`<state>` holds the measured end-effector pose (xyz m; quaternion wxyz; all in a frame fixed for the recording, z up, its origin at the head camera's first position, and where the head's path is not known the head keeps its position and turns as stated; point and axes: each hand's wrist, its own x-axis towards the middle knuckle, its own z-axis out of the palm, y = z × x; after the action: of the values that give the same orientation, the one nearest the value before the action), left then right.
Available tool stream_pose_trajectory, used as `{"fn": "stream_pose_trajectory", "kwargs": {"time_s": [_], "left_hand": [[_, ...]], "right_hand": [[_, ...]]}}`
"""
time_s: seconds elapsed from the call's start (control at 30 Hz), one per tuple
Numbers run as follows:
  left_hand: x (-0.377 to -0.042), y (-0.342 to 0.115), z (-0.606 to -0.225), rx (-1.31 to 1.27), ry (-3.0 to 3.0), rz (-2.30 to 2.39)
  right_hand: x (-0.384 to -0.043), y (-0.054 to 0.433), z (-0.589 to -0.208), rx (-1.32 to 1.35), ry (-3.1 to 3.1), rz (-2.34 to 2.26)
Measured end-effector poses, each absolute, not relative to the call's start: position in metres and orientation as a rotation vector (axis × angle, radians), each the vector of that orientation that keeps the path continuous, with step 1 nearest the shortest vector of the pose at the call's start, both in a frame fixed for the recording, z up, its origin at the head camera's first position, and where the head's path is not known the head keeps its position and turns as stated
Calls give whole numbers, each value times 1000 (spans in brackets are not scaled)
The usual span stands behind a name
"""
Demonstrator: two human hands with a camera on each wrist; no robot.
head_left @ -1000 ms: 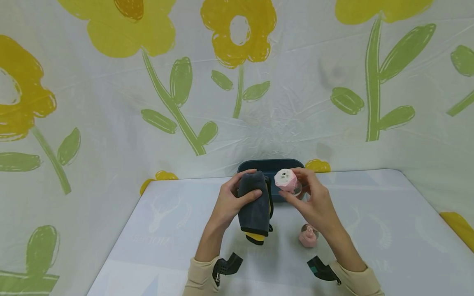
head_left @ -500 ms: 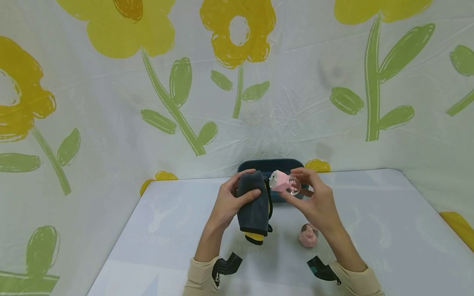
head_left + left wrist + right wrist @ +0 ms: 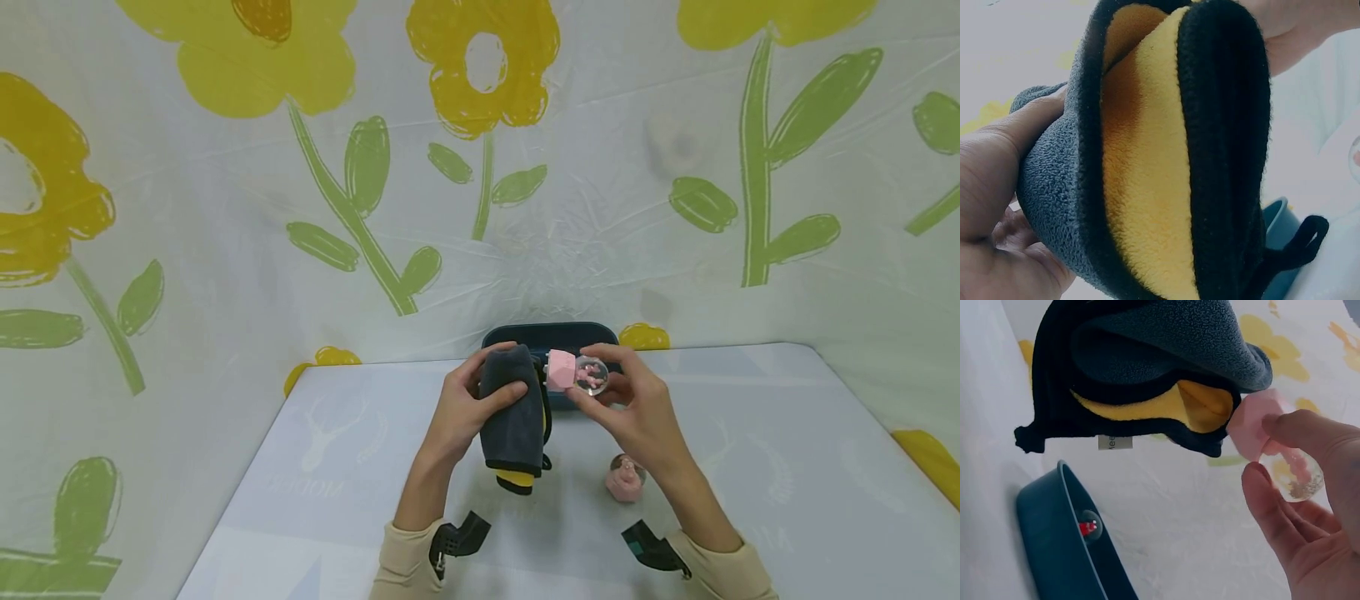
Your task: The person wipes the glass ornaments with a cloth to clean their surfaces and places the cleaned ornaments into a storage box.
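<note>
Evidently the change lies in the piece held at the right, while the left side stands as it was. At left, the left hand [image 3: 467, 408] has its fingers wrapped about a folded grey cloth [image 3: 513, 425] with a yellow lining, thumb across the front, held raised above the tabletop [image 3: 360, 467]. Beyond it, at the tabletop's far edge, stands a dark blue tub [image 3: 1044, 537]; the right wrist view shows a clear ball with a red figure [image 3: 1089, 527] inside. Next, in front of the tub, comes the pink globe ornament [image 3: 562, 370], which one second ago showed its white underside to the head camera and now lies sideways in the air, base toward the cloth, clear dome to the right. Whether base and cloth touch cannot be told. Lower and further right, a second pink ornament [image 3: 625, 481] rests on the tabletop, unmoved. Last, the right hand [image 3: 636, 400] pinches the ornament between thumb and fingers. The turn probably exposes the faceted sides and brings the underside within the cloth's reach.
</note>
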<state>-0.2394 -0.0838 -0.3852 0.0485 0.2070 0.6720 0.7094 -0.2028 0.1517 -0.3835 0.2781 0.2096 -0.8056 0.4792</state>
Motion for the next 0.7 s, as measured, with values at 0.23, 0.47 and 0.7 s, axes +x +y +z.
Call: {"fn": "stream_pose_trajectory", "kwargs": {"time_s": [0.23, 0.47, 0.7], "left_hand": [[-240, -84, -386, 614, 2045, 2190], [-242, -85, -386, 544, 2089, 2212], [-241, -87, -385, 506, 2074, 2243]], "right_hand": [[-201, 150, -379, 651, -2195, 1289], [-202, 152, -383, 759, -2185, 1373], [-204, 153, -386, 825, -2225, 1323]]}}
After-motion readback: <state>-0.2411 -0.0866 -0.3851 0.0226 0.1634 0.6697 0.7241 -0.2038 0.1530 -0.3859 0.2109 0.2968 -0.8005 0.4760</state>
